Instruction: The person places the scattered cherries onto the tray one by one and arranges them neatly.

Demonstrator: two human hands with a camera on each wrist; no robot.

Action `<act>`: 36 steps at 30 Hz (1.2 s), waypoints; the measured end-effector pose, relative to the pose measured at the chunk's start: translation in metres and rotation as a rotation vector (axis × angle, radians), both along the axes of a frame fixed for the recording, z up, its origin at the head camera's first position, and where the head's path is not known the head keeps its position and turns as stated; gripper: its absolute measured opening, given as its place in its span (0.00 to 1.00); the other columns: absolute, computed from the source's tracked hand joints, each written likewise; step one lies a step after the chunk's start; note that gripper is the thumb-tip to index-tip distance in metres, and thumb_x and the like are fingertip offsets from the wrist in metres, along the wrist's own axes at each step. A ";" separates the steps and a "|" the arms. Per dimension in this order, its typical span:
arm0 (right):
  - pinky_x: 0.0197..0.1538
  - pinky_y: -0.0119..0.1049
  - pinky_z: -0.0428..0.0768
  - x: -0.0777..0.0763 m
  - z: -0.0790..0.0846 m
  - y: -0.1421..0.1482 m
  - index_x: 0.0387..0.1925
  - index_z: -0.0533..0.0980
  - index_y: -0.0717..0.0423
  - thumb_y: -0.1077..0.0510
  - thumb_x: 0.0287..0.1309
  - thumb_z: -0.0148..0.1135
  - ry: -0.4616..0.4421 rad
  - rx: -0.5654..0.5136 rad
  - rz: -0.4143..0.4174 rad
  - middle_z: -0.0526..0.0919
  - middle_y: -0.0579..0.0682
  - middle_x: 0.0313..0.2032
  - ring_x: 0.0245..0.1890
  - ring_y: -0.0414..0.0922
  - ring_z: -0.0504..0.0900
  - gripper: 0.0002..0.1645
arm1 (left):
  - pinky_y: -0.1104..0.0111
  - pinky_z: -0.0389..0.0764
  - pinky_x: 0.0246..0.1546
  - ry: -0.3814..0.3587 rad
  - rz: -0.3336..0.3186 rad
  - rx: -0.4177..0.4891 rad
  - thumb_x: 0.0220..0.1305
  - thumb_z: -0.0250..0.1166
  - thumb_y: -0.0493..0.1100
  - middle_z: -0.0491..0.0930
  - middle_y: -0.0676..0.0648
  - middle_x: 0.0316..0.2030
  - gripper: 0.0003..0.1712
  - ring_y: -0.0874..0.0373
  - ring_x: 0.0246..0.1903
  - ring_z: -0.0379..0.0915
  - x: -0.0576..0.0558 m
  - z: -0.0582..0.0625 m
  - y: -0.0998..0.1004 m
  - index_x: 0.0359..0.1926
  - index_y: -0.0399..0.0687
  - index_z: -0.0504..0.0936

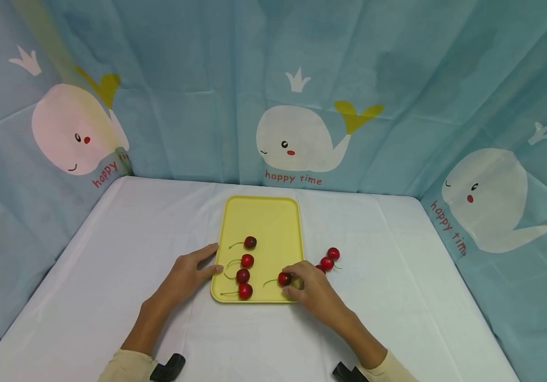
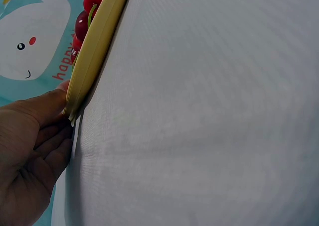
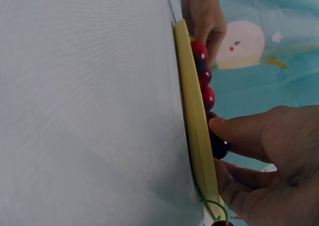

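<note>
A yellow tray [image 1: 268, 217] lies on the white-covered table. My left hand [image 1: 186, 276] holds its left rim, the thumb over the edge; in the left wrist view the hand [image 2: 30, 146] grips the tray's edge [image 2: 94, 52]. Several red cherries with green stems, among them a darker one [image 1: 250, 242] at the top, form a column on the tray's left half. My right hand [image 1: 315, 293] pinches a dark red cherry [image 1: 284, 279] between thumb and fingers above the tray's lower right part; its stem points left. This cherry [image 3: 219, 145] appears partly behind the thumb in the right wrist view.
Three more cherries [image 1: 327, 263] sit close together on the white cloth [image 1: 388, 297] right of the tray, one partly hidden by the right hand. A blue curtain [image 1: 197, 106] with printed whales stands around the table's back and sides.
</note>
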State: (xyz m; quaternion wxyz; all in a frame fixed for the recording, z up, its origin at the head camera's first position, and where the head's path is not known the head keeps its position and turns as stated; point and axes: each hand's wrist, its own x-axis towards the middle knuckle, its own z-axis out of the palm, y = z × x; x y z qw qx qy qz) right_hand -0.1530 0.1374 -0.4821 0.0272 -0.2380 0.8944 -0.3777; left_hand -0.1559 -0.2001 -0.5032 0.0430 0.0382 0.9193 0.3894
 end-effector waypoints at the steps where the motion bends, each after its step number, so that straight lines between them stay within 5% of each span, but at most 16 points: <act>1: 0.42 0.30 0.83 0.000 0.000 0.000 0.52 0.86 0.55 0.64 0.58 0.79 -0.001 -0.002 0.002 0.86 0.47 0.47 0.42 0.45 0.82 0.20 | 0.42 0.66 0.76 -0.001 -0.001 -0.002 0.70 0.73 0.51 0.67 0.41 0.77 0.43 0.38 0.79 0.59 0.000 0.000 0.000 0.80 0.46 0.67; 12: 0.42 0.30 0.82 0.001 0.000 0.001 0.50 0.86 0.53 0.61 0.58 0.79 0.003 0.050 0.027 0.87 0.43 0.45 0.41 0.39 0.80 0.18 | 0.42 0.65 0.76 -0.005 -0.002 0.001 0.71 0.72 0.51 0.67 0.41 0.78 0.43 0.38 0.79 0.58 -0.001 0.000 0.000 0.80 0.46 0.67; 36: 0.43 0.31 0.86 0.004 0.003 0.013 0.54 0.85 0.55 0.61 0.56 0.81 0.027 -0.038 -0.004 0.88 0.46 0.48 0.43 0.43 0.85 0.23 | 0.42 0.65 0.76 -0.025 0.006 -0.002 0.71 0.72 0.51 0.67 0.41 0.78 0.43 0.38 0.79 0.57 0.000 -0.001 0.000 0.80 0.46 0.66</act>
